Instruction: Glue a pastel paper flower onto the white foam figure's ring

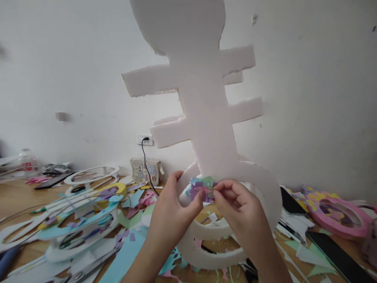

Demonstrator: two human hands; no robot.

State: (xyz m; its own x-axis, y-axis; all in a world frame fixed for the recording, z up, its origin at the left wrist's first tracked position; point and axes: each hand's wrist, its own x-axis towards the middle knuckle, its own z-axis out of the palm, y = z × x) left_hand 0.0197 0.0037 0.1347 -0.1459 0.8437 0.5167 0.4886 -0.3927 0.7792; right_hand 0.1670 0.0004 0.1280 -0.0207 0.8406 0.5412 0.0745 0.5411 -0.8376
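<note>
A tall white foam cutout (203, 102) with short side arms stands in front of me, its lower part a ring shape with openings. Against its lower part is a small cluster of coloured paper cutouts (196, 186), blue, purple, green and pink. My left hand (173, 208) presses its thumb on the cluster; its other fingers are partly hidden behind the foam and the paper. With thumb and forefinger together, my right hand (243, 204) pinches the purple edge of the same cluster, its remaining fingers curled in.
Scissors (85, 271), blue paper (125, 255) and paper scraps lie at lower left. Beside them are pale foam frames (70, 239). A pink ring (338, 220) and a dark phone (338, 255) are on the right. A pouch (145, 171) and cable (145, 161) are by the wall.
</note>
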